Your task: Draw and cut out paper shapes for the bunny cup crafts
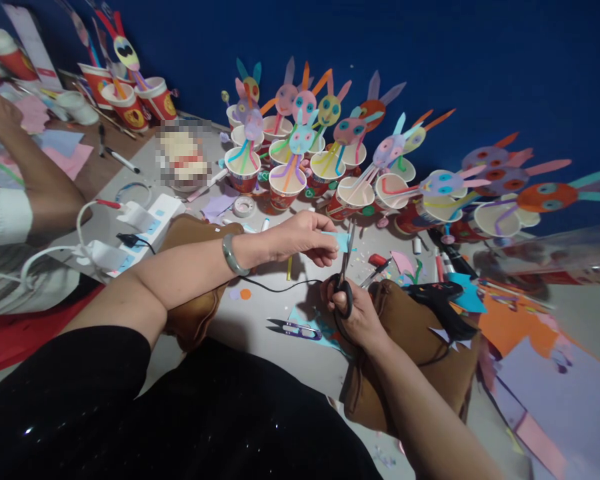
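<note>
Between the thumb and fingers of my left hand [310, 237] is a small piece of light blue paper [341, 241]. My right hand [357, 310] grips black-handled scissors [345, 273], fingers through the loops, blades pointing up at the paper's right edge. Whether the blades are parted is hard to make out. Below my hands, purple thread snips [295, 328] lie partly on a larger light blue paper sheet [330, 337]. An orange paper disc [245, 294] rests on the table left of them.
Paper cups [287, 187] with paper rabbit heads crowd the back. A white power strip [153, 223] with cables stands left; a black glue gun [443, 300] lies on a brown cushion [410, 347] at right. Another person's arm [40, 167] reaches in at left.
</note>
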`<action>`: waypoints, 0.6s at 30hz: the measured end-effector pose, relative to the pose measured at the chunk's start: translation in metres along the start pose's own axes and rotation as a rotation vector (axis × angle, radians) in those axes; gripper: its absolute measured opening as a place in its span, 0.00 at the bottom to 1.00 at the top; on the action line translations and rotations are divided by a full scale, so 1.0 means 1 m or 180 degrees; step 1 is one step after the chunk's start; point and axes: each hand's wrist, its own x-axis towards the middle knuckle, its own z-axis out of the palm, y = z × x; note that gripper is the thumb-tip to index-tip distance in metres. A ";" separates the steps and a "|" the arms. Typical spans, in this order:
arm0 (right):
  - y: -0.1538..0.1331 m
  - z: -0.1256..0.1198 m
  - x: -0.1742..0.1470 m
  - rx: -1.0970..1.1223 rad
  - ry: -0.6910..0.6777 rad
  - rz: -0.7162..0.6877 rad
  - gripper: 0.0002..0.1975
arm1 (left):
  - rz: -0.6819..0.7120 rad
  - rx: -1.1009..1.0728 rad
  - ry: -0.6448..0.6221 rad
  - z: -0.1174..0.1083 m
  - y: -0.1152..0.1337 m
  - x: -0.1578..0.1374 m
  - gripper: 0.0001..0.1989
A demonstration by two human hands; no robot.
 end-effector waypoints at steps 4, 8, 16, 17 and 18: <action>-0.001 0.001 -0.002 -0.0069 0.0046 0.0071 0.29 | 0.0019 -0.0029 0.0007 0.000 0.000 0.000 0.06; 0.000 0.002 -0.003 -0.0116 0.0142 0.0119 0.28 | 0.0002 -0.0018 0.0035 0.000 0.000 0.000 0.06; -0.004 0.004 0.002 0.0262 0.0485 -0.0078 0.24 | 0.0120 0.0302 0.0180 0.005 0.003 -0.003 0.06; -0.007 0.004 0.003 0.0319 0.0585 -0.0123 0.23 | 0.0182 0.0371 0.0198 0.007 0.003 -0.003 0.07; -0.010 0.004 0.004 0.0386 0.0694 -0.0176 0.23 | 0.0243 0.0440 0.0210 0.009 0.004 -0.004 0.08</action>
